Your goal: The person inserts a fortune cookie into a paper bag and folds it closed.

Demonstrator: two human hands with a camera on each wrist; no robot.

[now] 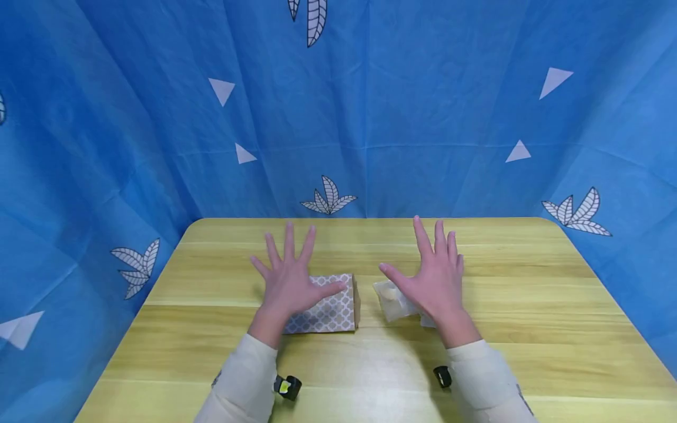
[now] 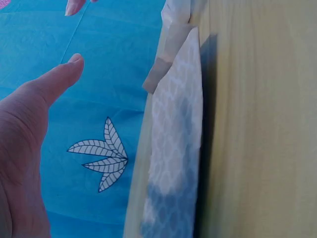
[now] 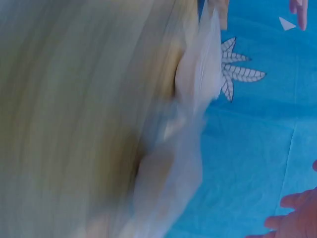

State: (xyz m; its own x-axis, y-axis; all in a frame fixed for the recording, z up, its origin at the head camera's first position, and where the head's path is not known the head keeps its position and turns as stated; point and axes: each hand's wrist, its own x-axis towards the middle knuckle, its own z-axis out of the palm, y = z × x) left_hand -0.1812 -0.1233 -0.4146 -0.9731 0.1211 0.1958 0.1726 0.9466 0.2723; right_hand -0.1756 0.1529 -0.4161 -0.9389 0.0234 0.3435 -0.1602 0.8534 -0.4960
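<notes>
My left hand (image 1: 291, 285) hovers with fingers spread over a patterned paper bag (image 1: 330, 311) that lies flat on the table. The bag has a grey and white lattice print and a brown open end toward the right. My right hand (image 1: 436, 282), fingers also spread, is above some translucent white packets (image 1: 394, 302), partly hidden beneath it. In the left wrist view the bag (image 2: 173, 134) lies below the thumb, apart from it. In the right wrist view the packets (image 3: 171, 173) look blurred, with pale contents inside. Neither hand holds anything.
The wooden table (image 1: 529, 305) spans the view. A blue curtain (image 1: 423, 117) with leaf and triangle prints hangs behind its far edge and at both sides. Black wrist-camera pieces (image 1: 287, 388) show beside the sleeves.
</notes>
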